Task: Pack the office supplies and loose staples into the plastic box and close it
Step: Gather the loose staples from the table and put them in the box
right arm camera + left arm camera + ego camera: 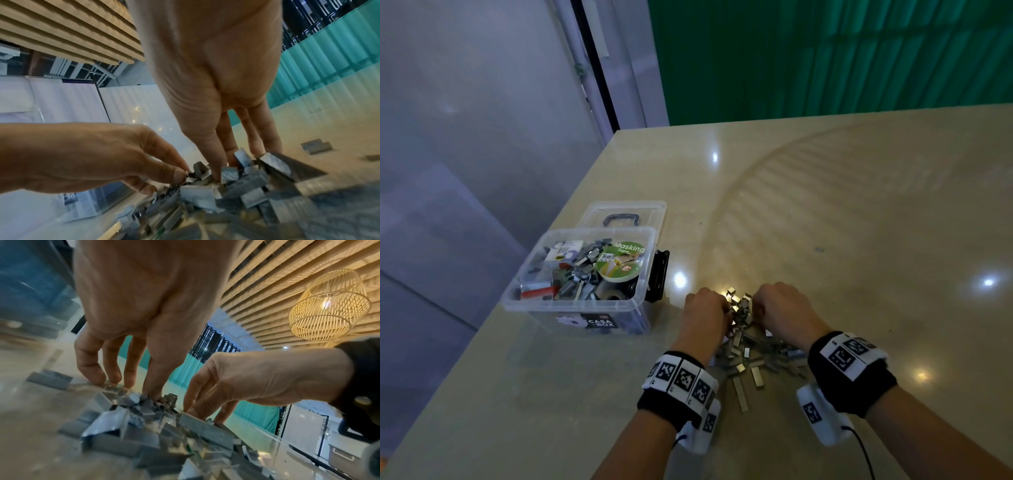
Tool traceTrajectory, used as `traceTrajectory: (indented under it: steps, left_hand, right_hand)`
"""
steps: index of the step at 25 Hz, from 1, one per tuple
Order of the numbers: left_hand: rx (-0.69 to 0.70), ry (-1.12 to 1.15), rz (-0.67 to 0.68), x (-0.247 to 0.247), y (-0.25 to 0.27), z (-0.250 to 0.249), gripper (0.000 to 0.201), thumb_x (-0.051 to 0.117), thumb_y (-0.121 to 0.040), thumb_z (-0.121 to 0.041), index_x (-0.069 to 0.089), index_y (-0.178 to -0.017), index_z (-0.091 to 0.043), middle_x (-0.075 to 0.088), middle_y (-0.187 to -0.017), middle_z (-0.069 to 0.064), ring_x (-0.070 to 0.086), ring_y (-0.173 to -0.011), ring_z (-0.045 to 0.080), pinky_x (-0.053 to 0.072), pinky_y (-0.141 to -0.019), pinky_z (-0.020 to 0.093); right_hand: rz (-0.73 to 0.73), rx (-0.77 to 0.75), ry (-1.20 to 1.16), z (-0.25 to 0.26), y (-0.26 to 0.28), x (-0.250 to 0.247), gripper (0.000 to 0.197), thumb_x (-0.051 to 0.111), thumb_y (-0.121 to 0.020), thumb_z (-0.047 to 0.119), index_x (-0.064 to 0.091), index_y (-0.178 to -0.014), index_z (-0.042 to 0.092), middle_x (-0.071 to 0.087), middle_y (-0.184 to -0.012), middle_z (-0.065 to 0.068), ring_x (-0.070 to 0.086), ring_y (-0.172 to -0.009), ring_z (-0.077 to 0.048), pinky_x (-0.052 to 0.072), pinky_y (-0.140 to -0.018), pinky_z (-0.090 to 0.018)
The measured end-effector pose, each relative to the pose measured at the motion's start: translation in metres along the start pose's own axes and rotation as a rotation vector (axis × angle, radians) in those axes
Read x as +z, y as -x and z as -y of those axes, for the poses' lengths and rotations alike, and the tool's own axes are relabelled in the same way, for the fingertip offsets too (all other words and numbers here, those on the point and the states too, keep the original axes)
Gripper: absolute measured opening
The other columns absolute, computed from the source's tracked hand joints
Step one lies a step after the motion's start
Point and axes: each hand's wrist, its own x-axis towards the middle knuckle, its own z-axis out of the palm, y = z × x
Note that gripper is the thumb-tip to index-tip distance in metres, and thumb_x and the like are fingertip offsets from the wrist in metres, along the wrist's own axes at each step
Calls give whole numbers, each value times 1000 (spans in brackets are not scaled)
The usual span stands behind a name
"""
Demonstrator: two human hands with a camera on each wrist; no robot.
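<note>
Both hands are down in the heap of loose staples (748, 346), which lies on the beige counter (859, 222) well in from its left edge and close to the near edge. The left hand (707, 313) comes in from the heap's left side with its fingers (90, 366) curled downward, the tips pressed into the far end of the pile and closing on a clump of staple strips; the wrist view shows the thumb buried among them. The right hand (779, 306) mirrors it from the other side, its fingers (228, 141) pointing straight down into the same clump, thumb and fingertips closing on the strips between them. The two hands sit just beside each other with a small raised cluster of staples caught between them, while the rest of the heap spreads back toward the wrists, a few longer strips trailing toward the near edge. The clear plastic box (585, 294) stands near the counter's left edge, well apart from the heap, open and already holding staples, a roll of masking tape (621, 262) and other small supplies. Its lid (626, 216) lies flat just behind it, handle up.
</note>
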Motion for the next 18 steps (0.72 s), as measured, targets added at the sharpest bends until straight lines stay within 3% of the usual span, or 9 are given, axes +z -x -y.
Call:
traceTrajectory:
  steps: [5, 7, 8, 10, 12, 14, 18]
  left_hand:
    - [-70, 70, 33, -7, -4, 0, 15, 66, -93, -19, 78, -100, -14, 73, -98, 8, 68, -94, 22, 57, -87, 37]
    - [-82, 116, 34, -8, -4, 2, 15, 64, -94, -16, 78, -98, -12, 74, -95, 7, 69, -91, 21, 58, -86, 35]
    - [-82, 132, 27, -9, -3, 3, 15, 63, -94, -15, 77, -99, -11, 74, -96, 7, 69, -92, 20, 57, -87, 33]
    - [-72, 151, -3, -9, -2, 4, 16, 63, -95, -15, 76, -102, -11, 73, -99, 6, 68, -93, 18, 55, -86, 30]
    - [-58, 176, -13, -9, -2, 6, 16, 62, -95, -16, 75, -102, -10, 73, -100, 7, 68, -94, 19, 55, -86, 31]
    - [-62, 192, -4, -10, -3, 6, 16, 61, -95, -16, 74, -103, -9, 73, -100, 7, 68, -94, 19, 55, -86, 32]
    - [-46, 197, 11, -11, -3, 8, 17, 60, -95, -15, 73, -104, -8, 72, -102, 9, 67, -96, 21, 56, -89, 38]
  right_hand:
    - [4, 33, -53, 0, 1, 0, 9, 62, -89, 10, 65, -92, 18, 54, -86, -1, 58, -84, -23, 42, -67, -30]
    - [19, 56, -162, -5, -4, -3, 8, 71, -88, 21, 67, -95, 24, 61, -95, 1, 62, -90, -21, 52, -75, -33]
    - [35, 59, -208, -7, -6, -5, 17, 75, -86, 30, 69, -101, 27, 61, -99, 3, 62, -91, -20, 54, -80, -35]
    - [66, 46, -207, -5, -6, -4, 36, 78, -81, 43, 68, -114, 33, 60, -100, 8, 63, -95, -19, 51, -82, -32]
    - [44, 20, -108, 2, -6, 3, 40, 77, -80, 47, 68, -117, 36, 63, -106, 5, 62, -103, -22, 47, -81, -32]
    - [9, 2, -36, 8, -4, 13, 30, 73, -85, 45, 70, -112, 34, 62, -114, 1, 58, -109, -26, 48, -83, -34]
    - [-48, 1, 2, 9, -1, 21, 14, 61, -95, 28, 70, -106, 24, 62, -110, -1, 56, -104, -26, 50, -85, -36]
